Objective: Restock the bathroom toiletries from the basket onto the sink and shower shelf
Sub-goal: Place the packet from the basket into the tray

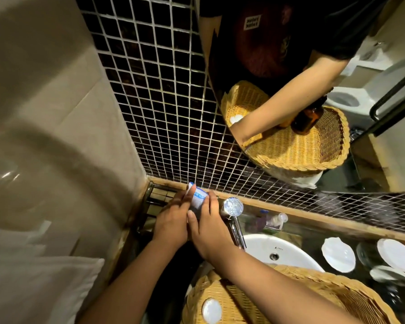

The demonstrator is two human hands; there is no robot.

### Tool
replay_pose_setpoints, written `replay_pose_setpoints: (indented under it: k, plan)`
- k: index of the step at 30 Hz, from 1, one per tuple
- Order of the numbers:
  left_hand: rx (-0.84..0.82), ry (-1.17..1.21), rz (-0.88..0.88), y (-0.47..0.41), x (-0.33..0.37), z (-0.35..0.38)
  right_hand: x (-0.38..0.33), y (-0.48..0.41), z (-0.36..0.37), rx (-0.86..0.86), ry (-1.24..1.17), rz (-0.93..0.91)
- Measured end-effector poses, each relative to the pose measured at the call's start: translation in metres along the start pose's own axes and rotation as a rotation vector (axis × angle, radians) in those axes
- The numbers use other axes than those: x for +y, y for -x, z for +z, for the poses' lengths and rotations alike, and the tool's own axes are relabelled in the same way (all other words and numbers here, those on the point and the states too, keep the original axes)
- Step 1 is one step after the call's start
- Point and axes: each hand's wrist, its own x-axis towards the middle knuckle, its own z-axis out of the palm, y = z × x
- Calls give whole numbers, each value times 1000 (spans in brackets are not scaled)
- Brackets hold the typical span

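My left hand [172, 220] and my right hand [208, 226] together grip a small white and blue packet [197, 198], held upright over the back left corner of the counter, near the mosaic wall. A woven wicker basket [313, 298] sits at the bottom, on the sink's front edge, with a round white item [211, 309] lying inside it. My right forearm crosses over the basket. The white sink basin [278, 251] lies just right of my hands.
A chrome tap [233, 213] stands beside my right hand. White lidded cups [338, 253] and glasses sit on the dark counter at right. A small pump bottle [277, 220] stands behind the basin. The mirror [372, 160] above reflects basket and arm. White towels [33, 277] hang left.
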Motion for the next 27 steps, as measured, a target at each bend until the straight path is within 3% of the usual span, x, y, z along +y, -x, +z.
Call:
replay_pose_setpoints:
  k: [11, 15, 27]
  plan:
    - [-95, -189, 153, 10, -16, 24, 9, 9, 18, -221, 204, -39]
    - [-136, -236, 125, 9, -21, 27, 9, 8, 22, -290, 232, -17]
    - [-149, -64, 64, 5, -16, -5, -7, 13, 13, -301, 240, -29]
